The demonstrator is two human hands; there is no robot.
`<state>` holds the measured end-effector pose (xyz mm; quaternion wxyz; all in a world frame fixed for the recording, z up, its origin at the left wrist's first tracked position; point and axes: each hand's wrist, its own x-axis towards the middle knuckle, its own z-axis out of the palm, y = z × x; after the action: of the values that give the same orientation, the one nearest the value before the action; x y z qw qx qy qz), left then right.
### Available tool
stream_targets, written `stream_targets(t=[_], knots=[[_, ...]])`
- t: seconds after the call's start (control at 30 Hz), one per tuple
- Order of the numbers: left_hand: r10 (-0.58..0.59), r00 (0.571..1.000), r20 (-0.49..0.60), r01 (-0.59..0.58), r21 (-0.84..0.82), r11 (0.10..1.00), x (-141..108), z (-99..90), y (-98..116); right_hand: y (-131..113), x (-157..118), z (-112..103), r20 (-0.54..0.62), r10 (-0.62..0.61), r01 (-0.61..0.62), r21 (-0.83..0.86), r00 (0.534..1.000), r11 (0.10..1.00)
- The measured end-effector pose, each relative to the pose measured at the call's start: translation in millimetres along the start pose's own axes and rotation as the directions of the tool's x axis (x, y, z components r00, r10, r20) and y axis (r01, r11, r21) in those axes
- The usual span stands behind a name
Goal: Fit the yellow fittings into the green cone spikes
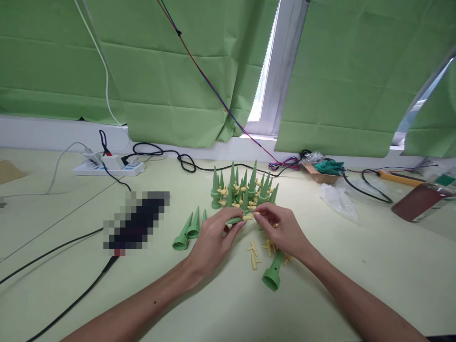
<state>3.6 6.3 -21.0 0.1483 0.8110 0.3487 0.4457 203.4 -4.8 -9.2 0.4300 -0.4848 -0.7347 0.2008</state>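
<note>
My left hand (216, 232) is closed on a green cone (233, 221), which lies sideways between thumb and fingers. A small yellow fitting (247, 217) sits at the cone's end, between both hands. My right hand (281, 228) pinches at the fitting's right side, with a yellow piece at its fingertips. Just behind the hands stands a cluster of green cones (252, 183) with yellow fittings among them. Several loose yellow fittings (253, 261) lie below the right hand, beside a green cone (272, 275) lying down. More green cones (193, 227) are left of my left hand.
A power strip (110, 166) with cables is at the back left, and a blurred dark object (138, 223) lies left of the cones. At the back right are a cardboard box (320, 175), plastic bags (338, 199), a yellow-handled tool (402, 178) and a reddish container (420, 202).
</note>
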Motion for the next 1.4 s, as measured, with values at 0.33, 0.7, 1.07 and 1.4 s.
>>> stream_targets(t=[0.33,0.7,1.07,1.4], knots=[[0.216,0.975,-0.044,-0.214,0.053,0.975,1.4,-0.1,0.4,-1.7,-2.3,-1.6,-0.036,-0.030,0.031,0.035,0.999,0.999],[0.221,0.973,-0.067,-0.221,0.012,0.975,1.9,-0.8,3.6,-7.2,-4.0,-4.1,-0.052,-0.104,0.109,0.094,0.993,0.990],[0.210,0.976,-0.059,-0.211,-0.010,0.977,0.9,-2.6,6.6,-8.1,-3.9,-3.5,-0.033,-0.103,0.105,0.079,0.994,0.991],[0.195,0.979,-0.054,-0.196,-0.031,0.980,0.8,-2.7,8.1,-8.4,-5.4,-3.2,0.002,-0.107,0.106,0.092,0.994,0.990]])
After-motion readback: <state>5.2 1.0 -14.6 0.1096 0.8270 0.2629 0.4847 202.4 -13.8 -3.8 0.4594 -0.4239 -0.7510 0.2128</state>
